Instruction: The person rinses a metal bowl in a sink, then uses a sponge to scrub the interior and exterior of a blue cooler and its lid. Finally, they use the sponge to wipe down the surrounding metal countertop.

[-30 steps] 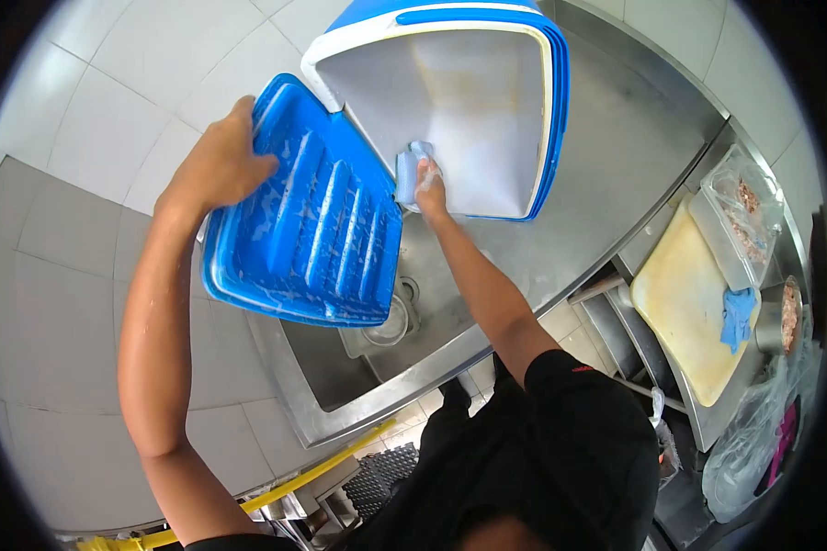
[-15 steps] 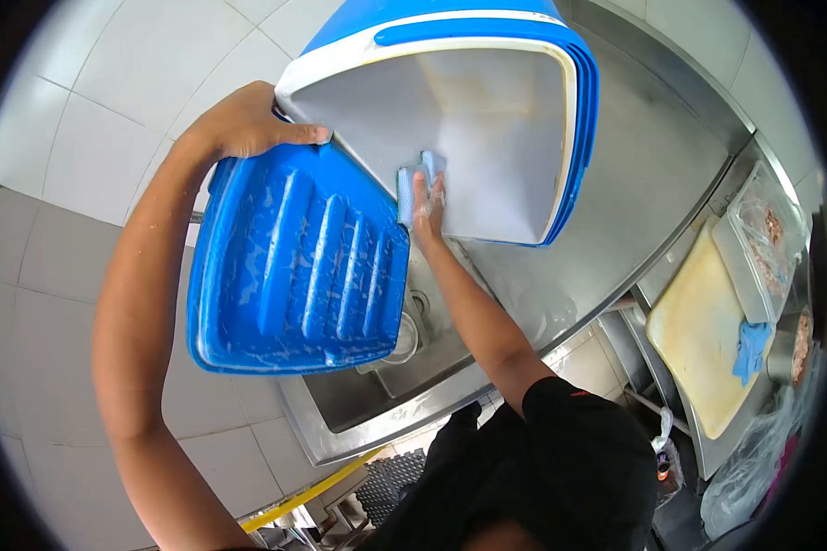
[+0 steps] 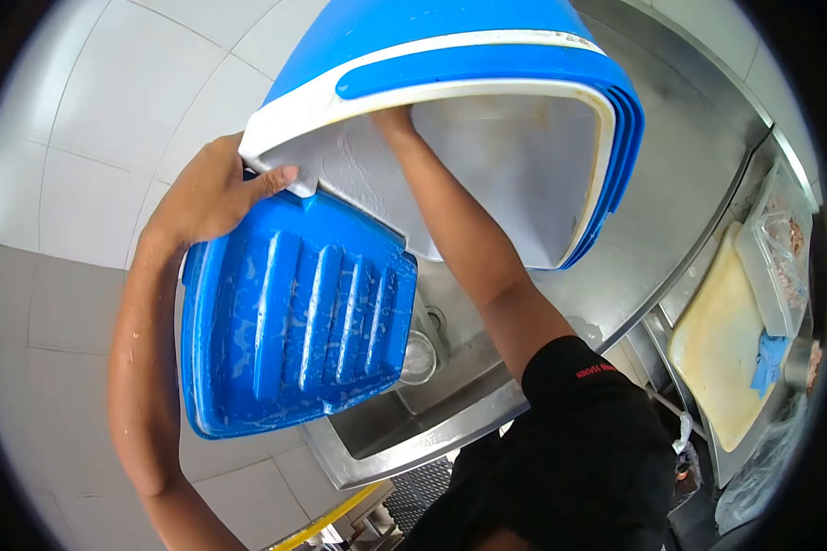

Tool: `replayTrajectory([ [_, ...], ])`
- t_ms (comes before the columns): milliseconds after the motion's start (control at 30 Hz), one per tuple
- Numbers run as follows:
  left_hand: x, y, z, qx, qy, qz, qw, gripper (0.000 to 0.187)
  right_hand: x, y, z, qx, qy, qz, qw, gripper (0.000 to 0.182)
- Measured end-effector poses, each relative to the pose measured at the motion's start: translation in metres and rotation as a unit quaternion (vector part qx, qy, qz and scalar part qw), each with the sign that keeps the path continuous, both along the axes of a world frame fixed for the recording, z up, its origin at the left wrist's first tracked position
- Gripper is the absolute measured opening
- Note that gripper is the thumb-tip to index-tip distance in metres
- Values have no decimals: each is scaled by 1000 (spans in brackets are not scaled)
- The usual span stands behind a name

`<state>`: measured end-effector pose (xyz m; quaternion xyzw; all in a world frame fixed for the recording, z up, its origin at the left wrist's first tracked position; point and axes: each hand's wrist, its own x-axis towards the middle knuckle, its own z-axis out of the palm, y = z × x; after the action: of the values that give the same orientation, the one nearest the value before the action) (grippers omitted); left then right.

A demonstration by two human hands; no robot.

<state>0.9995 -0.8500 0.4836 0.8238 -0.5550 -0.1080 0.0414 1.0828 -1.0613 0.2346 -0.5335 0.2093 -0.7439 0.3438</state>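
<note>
A soapy blue lid [image 3: 289, 321] hangs open over the steel sink [image 3: 413, 418]. The tilted cooler's [image 3: 487, 101] white rim is gripped by the left hand [image 3: 213, 195]. The right hand [image 3: 393, 118] is reached inside; its grip cannot be told.

right hand [image 3: 393, 118]: hidden inside cooler [image 3: 487, 64] | cooler top: cut off by edge

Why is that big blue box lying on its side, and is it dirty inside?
The blue cooler is tipped over the sink, its lid hanging open and soapy. Brownish stains mark its white inner wall. The left hand grips its rim.
</note>
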Motion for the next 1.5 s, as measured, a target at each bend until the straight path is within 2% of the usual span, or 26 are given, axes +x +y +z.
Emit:
replayTrajectory([
  [33,-2,-4,4,45,1,7,999,52,13,-36,-63,13,81,51,995,32],
  [67,-2,-4,4,44,-1,8,999,52,4,-36,-79,45,143,26,988,33],
  [100,-3,-5,4,51,-12,16,998,52,-7,-27,-89,71,57,-5,996,35],
  [167,-3,-5,3,59,-22,30,998,52,-33,-15,-98,206,83,31,975,39],
  [267,-5,-4,1,41,14,24,999,52,-24,-34,-160,204,77,15,976,43],
  [300,-5,-3,0,35,12,33,999,52,-29,-38,-161,206,80,18,975,43],
  [367,1,-2,-2,36,-5,17,999,51,-38,-50,-163,229,241,4,943,46],
  [400,1,-2,-3,39,-1,21,999,51,-34,-57,-173,176,279,-59,942,46],
  [467,-2,-2,-2,37,10,29,999,51,-44,-58,-186,135,377,-81,913,44],
  [533,3,-2,-4,39,-2,16,999,50,-54,-47,-182,175,391,-35,903,42],
  [667,1,0,-4,38,-56,22,997,53,-77,-5,-182,118,527,-16,841,41],
  [733,-4,0,-2,49,-55,37,997,53,-102,47,-181,78,471,-51,877,46],
  [800,-3,2,-3,31,-51,21,998,54,-116,94,-182,108,424,-6,899,49],
  [867,-6,0,-1,20,-61,11,998,44,-105,128,-194,181,229,54,955,51],
  [900,-4,0,-2,18,-67,2,998,44,-104,139,-173,233,133,88,959,44],
  [933,1,1,-4,7,-67,-33,997,40,-100,141,-148,232,124,83,961,44],
  [1000,2,2,0,-1,-74,-70,995,38,-96,146,-89,279,-76,183,940,36],
  [1067,-5,-1,6,61,-32,-25,997,41,-102,145,-13,269,-107,234,928,27],
  [1200,2,0,6,33,-2,-49,998,39,-90,130,88,131,-76,63,987,27],
  [1233,1,0,6,36,-16,-46,998,40,-83,120,98,123,-79,78,986,28],
  [1267,-2,-1,7,35,-22,-50,998,40,-75,110,98,132,-83,71,985,26],
  [1333,-5,0,6,34,-17,-32,999,43,-36,62,40,96,126,32,987,24],
  [1400,-7,-1,4,35,-37,-24,998,43,-24,34,-15,145,66,-44,986,26],
  [1433,-16,-2,5,37,-45,8,998,43,-20,18,-58,158,81,-8,984,32],
  [1467,-20,-5,6,36,-53,40,997,43,-24,16,-89,288,142,65,945,40],
  [1500,-12,-5,3,45,-58,47,996,44,-26,23,-131,251,153,16,955,44],
])
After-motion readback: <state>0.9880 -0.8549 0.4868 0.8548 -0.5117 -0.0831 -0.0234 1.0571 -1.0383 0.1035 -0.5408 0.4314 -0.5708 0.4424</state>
